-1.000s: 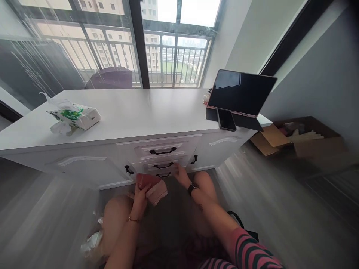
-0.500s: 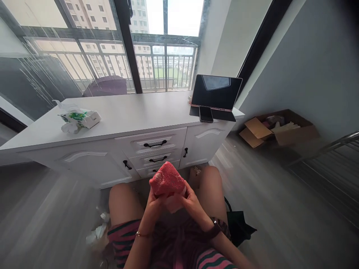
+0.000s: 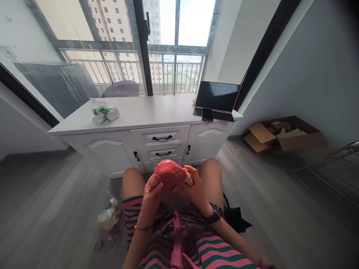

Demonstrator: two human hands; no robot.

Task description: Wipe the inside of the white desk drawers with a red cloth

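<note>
While seated before white cabinet (image 3: 112,144), left hand (image 3: 151,194) and right hand (image 3: 193,188) both closed around red cloth (image 3: 168,173), held above lap.

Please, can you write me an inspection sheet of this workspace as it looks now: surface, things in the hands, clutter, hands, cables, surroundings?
Surface: white cabinet top; all drawers and doors look closed.
Things in hand: red fuzzy cloth, bunched, held over the lap in front of the lowest drawer.
Clutter: tissue pack at the top's left end; tablet propped at its right end, phone lying before it; crumpled tissues on the floor beside the left knee; black bag by the right hip.
Hands: left hand and right hand both closed on the cloth; bracelet on the left wrist, watch on the right.
Cables: nothing seen.
Surroundings: large window with balcony railing behind; open cardboard box on the floor at right.
</note>
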